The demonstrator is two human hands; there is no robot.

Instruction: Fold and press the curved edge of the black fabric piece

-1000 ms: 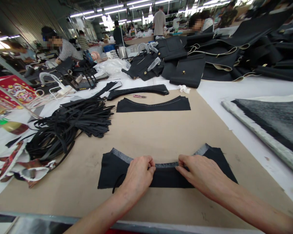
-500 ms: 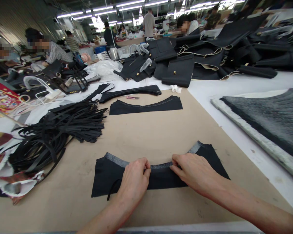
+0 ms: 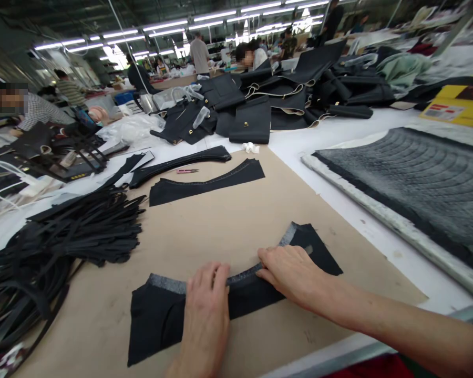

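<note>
Under your hands, on a tan sheet [image 3: 236,220] covering part of the white table [image 3: 289,152], lies a black, fabric-like panel [image 3: 157,320] with a concave far edge, lined by a fuzzy grey strip [image 3: 167,284]. Your left hand [image 3: 207,310] rests palm down across the panel, its fingers close together at the curve; whether they grip anything, you cannot tell from here. Your right hand [image 3: 291,265] is further along, thumb and forefinger narrowly parted at the edge; whether they pinch it is unclear. To work this edge well, it seems best to press with the left hand as an anchor and go in short stretches, following the curve without pulling it straight. A similar black curved panel [image 3: 208,188] lies beyond, apart from yours, its neat, narrow edge perhaps a useful guide for evenness.
</note>
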